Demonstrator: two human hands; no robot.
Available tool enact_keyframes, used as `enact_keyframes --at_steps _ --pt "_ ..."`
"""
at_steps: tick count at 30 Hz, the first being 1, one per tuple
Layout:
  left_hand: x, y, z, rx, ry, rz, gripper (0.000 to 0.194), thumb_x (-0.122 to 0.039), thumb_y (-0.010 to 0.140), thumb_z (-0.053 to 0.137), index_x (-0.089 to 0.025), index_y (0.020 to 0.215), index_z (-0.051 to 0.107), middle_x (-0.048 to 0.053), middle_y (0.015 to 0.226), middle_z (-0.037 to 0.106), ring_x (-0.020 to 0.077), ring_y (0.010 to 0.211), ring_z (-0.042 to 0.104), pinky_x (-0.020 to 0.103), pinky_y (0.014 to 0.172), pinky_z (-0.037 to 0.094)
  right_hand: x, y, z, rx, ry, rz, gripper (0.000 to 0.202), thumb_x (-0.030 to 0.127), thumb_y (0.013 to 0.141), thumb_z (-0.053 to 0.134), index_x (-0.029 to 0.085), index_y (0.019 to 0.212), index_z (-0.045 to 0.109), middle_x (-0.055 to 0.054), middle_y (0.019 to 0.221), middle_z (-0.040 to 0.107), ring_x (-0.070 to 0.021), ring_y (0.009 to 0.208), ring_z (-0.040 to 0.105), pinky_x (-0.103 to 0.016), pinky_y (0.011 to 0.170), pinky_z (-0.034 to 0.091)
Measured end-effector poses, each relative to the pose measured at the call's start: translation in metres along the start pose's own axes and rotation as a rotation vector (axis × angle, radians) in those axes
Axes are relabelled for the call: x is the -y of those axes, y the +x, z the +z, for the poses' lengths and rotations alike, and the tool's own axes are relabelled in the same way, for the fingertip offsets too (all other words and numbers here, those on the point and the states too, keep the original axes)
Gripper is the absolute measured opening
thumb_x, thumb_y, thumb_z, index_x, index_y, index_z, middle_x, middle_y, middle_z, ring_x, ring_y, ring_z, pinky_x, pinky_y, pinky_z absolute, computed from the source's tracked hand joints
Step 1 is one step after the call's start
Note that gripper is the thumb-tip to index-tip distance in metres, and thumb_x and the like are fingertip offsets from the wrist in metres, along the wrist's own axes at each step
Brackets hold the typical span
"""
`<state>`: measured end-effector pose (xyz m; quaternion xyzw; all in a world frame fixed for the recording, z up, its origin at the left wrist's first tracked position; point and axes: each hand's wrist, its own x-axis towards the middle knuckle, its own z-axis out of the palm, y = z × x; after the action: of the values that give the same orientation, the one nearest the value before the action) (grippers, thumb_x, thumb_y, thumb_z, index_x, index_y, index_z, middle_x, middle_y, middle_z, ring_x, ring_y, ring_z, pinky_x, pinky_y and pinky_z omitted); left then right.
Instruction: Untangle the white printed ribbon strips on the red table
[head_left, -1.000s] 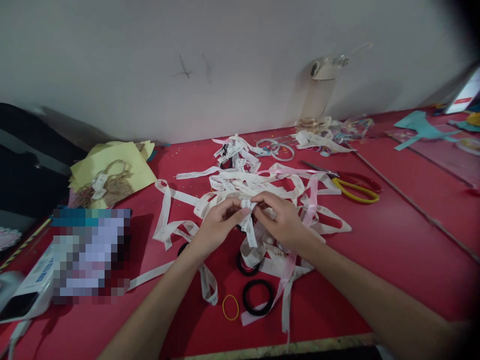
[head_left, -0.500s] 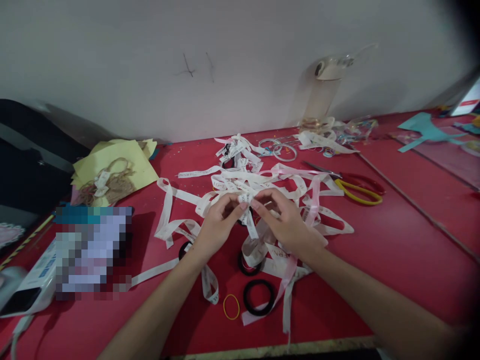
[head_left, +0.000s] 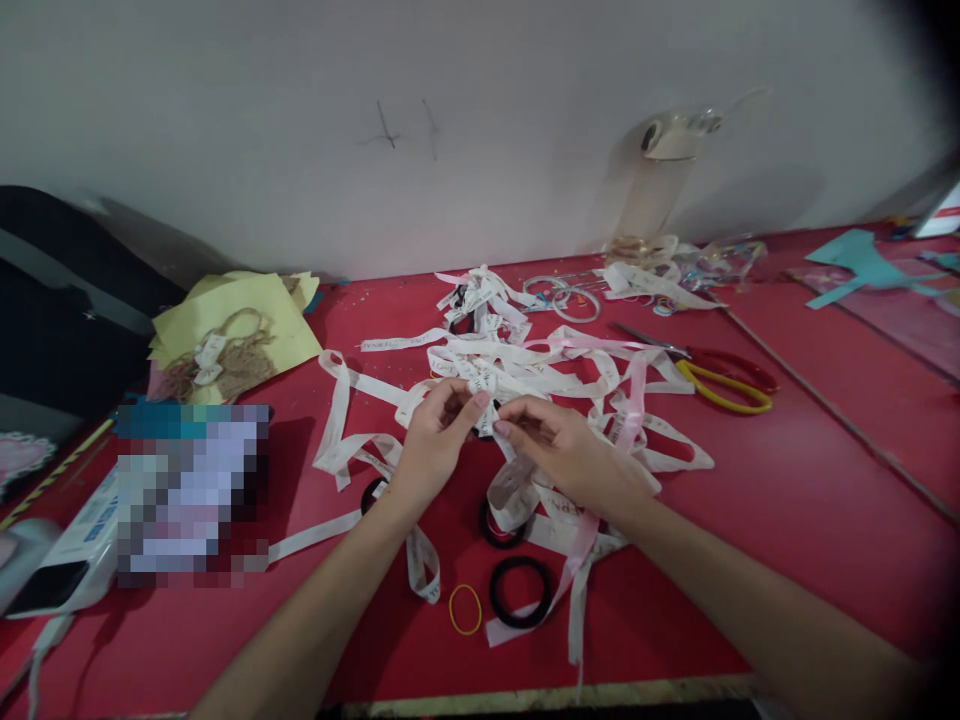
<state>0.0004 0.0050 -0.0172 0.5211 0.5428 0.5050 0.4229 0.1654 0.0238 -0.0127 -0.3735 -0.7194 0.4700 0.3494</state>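
Over the middle of the red table, my left hand (head_left: 442,440) pinches a white printed ribbon (head_left: 482,385) that is looped around a black hair tie, only partly visible. Just right of it, my right hand (head_left: 559,445) has thumb and fingers pressed together at the ribbon's lower part. Beneath and around both hands lies a tangle of white ribbons (head_left: 525,355) with a pink ribbon (head_left: 631,410). Nearer to me are a thick black hair tie (head_left: 520,592) and a yellow rubber band (head_left: 465,610).
Scissors with yellow handles (head_left: 724,388) lie at the right. A clear bottle (head_left: 660,185) stands by the wall. Yellow paper (head_left: 292,340) with twine bows (head_left: 232,360), a pixelated item (head_left: 191,490) and a white device (head_left: 82,550) are at the left.
My right hand has moved slightly down and away from the left fingertips, to the lower part of the ribbon. The view has shifted a little.
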Motion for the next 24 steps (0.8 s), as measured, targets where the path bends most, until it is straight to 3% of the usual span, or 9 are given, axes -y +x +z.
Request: enact_keyframes --at_steps 8,13,19,24 --pt "0.0 0.001 -0.001 0.011 -0.023 -0.02 0.023 -0.044 0.087 0.054 -0.02 0.086 0.053 -0.003 0.072 0.046 0.0102 0.062 0.044 0.021 0.056 0.039 -0.007 0.0 0.002 -0.026 0.06 0.009 0.012 0.029 0.088 0.054 0.02 0.094 0.059 -0.002 0.088 0.064 -0.0136 0.08 0.06 -0.025 0.073 0.048" --pt "-0.004 -0.004 0.002 -0.034 0.2 0.134 0.023 -0.039 0.093 0.042 -0.02 0.085 0.052 -0.001 0.075 0.049 0.0126 0.071 0.046 0.023 0.068 0.039 -0.014 -0.001 0.008 -0.153 0.102 0.02 0.023 0.038 0.09 0.053 0.022 0.107 0.054 -0.003 0.097 0.061 -0.015 0.085 0.059 -0.028 0.076 0.049" --pt "-0.003 -0.009 0.011 0.047 0.232 0.23 0.02 -0.034 0.094 0.042 -0.02 0.09 0.056 0.001 0.088 0.058 0.0147 0.084 0.052 0.025 0.08 0.039 -0.012 -0.004 0.018 -0.151 0.144 0.014 0.023 0.042 0.092 0.047 0.023 0.105 0.054 -0.002 0.091 0.06 -0.0159 0.084 0.057 -0.028 0.079 0.047" --pt "-0.004 -0.012 0.016 0.08 0.206 0.171 0.021 -0.036 0.094 0.042 -0.02 0.094 0.056 0.002 0.092 0.06 0.0151 0.084 0.054 0.025 0.078 0.04 -0.007 -0.007 0.022 -0.297 0.047 0.023 0.023 0.041 0.096 0.039 0.023 0.098 0.053 -0.001 0.084 0.058 -0.016 0.078 0.054 -0.027 0.073 0.045"
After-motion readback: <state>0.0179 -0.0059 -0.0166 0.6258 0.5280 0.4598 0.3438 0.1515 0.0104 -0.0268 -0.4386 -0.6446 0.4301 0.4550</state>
